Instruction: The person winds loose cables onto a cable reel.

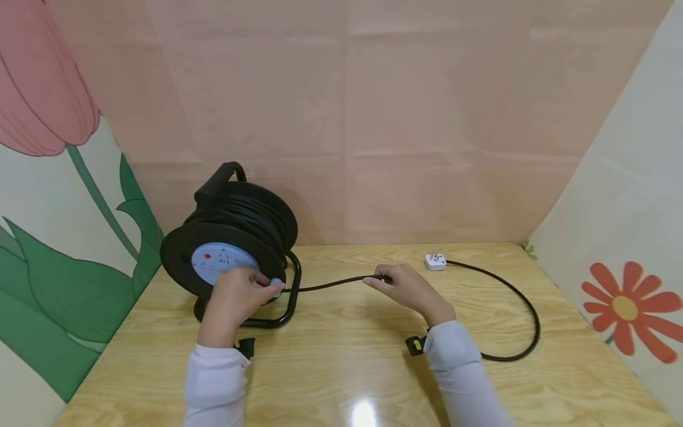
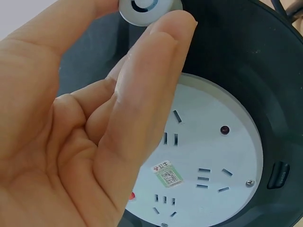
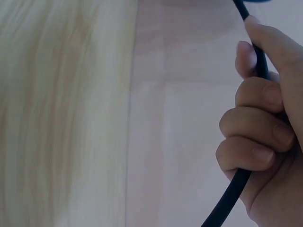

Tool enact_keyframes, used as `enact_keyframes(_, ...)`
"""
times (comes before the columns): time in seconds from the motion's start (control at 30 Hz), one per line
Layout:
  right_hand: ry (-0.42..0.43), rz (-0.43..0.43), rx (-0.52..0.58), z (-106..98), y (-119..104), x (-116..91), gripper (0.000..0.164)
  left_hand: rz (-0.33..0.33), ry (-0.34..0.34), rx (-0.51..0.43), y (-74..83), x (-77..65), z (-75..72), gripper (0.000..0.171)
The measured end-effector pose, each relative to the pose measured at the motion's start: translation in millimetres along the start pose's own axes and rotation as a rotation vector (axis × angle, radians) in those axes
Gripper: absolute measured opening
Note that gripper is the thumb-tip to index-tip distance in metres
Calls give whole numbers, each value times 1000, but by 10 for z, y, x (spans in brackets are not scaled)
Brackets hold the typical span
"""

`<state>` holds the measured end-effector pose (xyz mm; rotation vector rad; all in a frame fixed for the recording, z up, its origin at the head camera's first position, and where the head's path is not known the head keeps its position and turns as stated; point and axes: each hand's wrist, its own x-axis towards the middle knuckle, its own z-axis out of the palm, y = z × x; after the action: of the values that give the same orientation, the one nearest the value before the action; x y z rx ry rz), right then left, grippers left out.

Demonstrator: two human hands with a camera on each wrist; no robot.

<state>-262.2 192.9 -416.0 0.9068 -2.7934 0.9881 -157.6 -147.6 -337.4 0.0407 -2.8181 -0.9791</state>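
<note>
A black cable reel [image 1: 178, 255] stands at the left of the table, with black cable wound on its drum and a pale blue socket panel [image 1: 213, 261] on its face. My left hand [image 1: 239, 295] is at the reel's near side, pinching the small round winding knob [image 2: 137, 20] between thumb and fingers. From the reel a stretch of black cable [image 1: 331, 284] runs to the right through my right hand [image 1: 409, 289]. In the right wrist view, that hand's fingers [image 3: 248, 151] curl round the cable.
The cable's free end loops over the right of the table to a white plug [image 1: 435, 262] near the back edge. The reel's black tube frame [image 1: 290, 302] rests on the wooden table [image 1: 320, 367]. Pink sheeting [image 1: 427, 118] hangs behind.
</note>
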Motion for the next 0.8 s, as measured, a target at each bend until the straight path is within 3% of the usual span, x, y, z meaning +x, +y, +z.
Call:
enact_keyframes(0.33,-36,38,-17,-201,309,-344,39,6,-20,-18,-43,13,4,33)
enact_keyframes(0.6,32,66,-65,-469,325,-537,35,15,-37,-9,-81,36,12,33)
enact_keyframes(0.8,49,99,-150,-543,461,-684,34,16,-63,2,-95,56,11,33)
